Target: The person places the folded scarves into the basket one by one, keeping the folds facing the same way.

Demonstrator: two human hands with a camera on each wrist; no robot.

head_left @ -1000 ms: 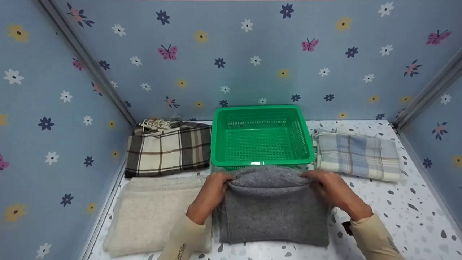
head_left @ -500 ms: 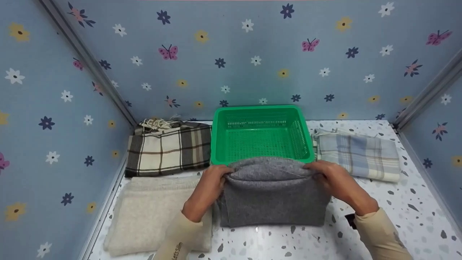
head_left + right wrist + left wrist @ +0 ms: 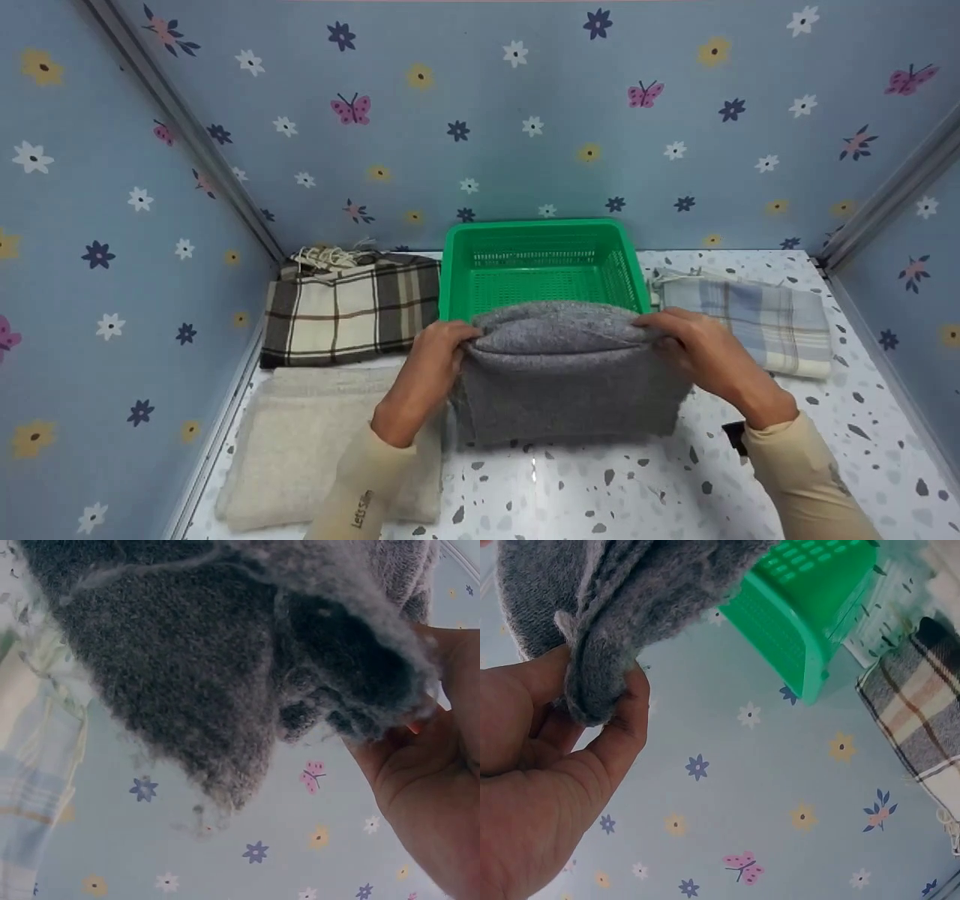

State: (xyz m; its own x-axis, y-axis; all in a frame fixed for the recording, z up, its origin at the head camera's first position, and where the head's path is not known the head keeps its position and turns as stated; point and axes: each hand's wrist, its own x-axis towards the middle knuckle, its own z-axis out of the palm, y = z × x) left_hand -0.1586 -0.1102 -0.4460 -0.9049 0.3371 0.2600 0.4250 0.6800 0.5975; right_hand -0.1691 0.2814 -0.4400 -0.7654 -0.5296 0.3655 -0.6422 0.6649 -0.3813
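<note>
A folded grey scarf hangs between my two hands, its top edge bulging and its lower edge raised off the speckled surface. My left hand pinches its upper left corner; the left wrist view shows thumb and fingers closed on the thick grey fold. At the upper right corner, my right hand grips the cloth, and in the right wrist view layered fuzzy edges stick out from that grip. Just behind the scarf stands a green plastic basket, its front rim hidden by the cloth.
A black-and-cream plaid scarf lies folded left of the basket, with a beige folded cloth in front of it. To the right lies a pale blue plaid scarf. Flowered panels enclose the back and sides.
Both hands have lifted the grey scarf and moved it forward, so it now overlaps the basket's front. More of the speckled surface shows beneath it. The basket and other cloths stay put.
</note>
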